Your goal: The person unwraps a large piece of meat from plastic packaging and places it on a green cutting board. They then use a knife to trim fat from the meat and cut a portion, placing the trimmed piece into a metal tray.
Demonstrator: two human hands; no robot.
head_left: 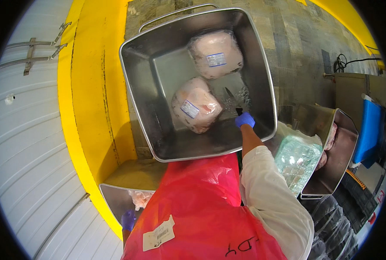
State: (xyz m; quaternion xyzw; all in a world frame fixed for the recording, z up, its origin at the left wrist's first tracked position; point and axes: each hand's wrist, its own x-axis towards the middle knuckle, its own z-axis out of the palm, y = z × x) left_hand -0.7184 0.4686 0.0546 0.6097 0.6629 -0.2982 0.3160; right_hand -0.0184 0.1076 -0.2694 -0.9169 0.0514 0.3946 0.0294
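Note:
In a deep steel tub [142, 71] before me lie two large pale pieces of meat in clear plastic with labels. The upper piece of meat [227, 47] rests near the far wall; the lower piece of meat [197, 93] sits left of my right hand. My right hand [245, 120], in a purple glove, reaches over the near rim and is closed round the black handle of a knife [230, 94], blade pointing away. My left hand [129, 220], also gloved in purple, is low at the left by a second steel tub [115, 196]; its fingers are too small to make out.
At the right, a third steel tub [348, 134] holds meat, beside clear plastic over something greenish [298, 160]. Pinkish meat [140, 198] shows in the left tub. A yellow ledge [89, 78] runs along the left wall. My red apron [197, 208] touches the large tub's near rim.

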